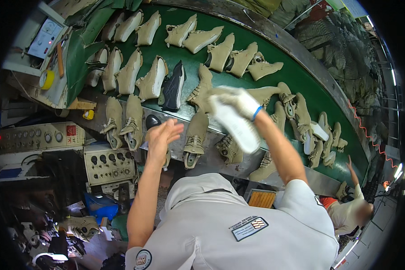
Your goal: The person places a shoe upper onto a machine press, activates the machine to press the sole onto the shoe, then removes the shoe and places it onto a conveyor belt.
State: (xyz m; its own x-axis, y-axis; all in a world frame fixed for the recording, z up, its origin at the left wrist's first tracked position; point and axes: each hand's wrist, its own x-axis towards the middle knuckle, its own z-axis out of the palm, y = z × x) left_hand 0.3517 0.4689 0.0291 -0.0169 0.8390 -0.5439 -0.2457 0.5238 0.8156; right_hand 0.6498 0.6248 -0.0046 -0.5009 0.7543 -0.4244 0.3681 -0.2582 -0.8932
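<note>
My right hand (pixel 244 100), in a white glove with a blue cuff, grips a tan shoe by one end above the near edge of the green belt. Its white sole (pixel 236 127) faces me, and motion blurs it. My left hand (pixel 164 137) is bare and holds nothing, its fingers stretched out. It hovers near a dark rounded toe (pixel 152 120), mostly hidden behind it. Between my hands a laced tan shoe (pixel 196 138) lies across the metal edge. Just left of my left hand are two more tan shoes (pixel 132 121).
Rows of tan shoes (pixel 220 51) and one black shoe (pixel 173 86) stand on the green belt (pixel 191 64). Control panels (pixel 111 165) with knobs sit at the left, near yellow tape (pixel 47 79). Another person (pixel 349 213) works at the far right, reaching to the belt.
</note>
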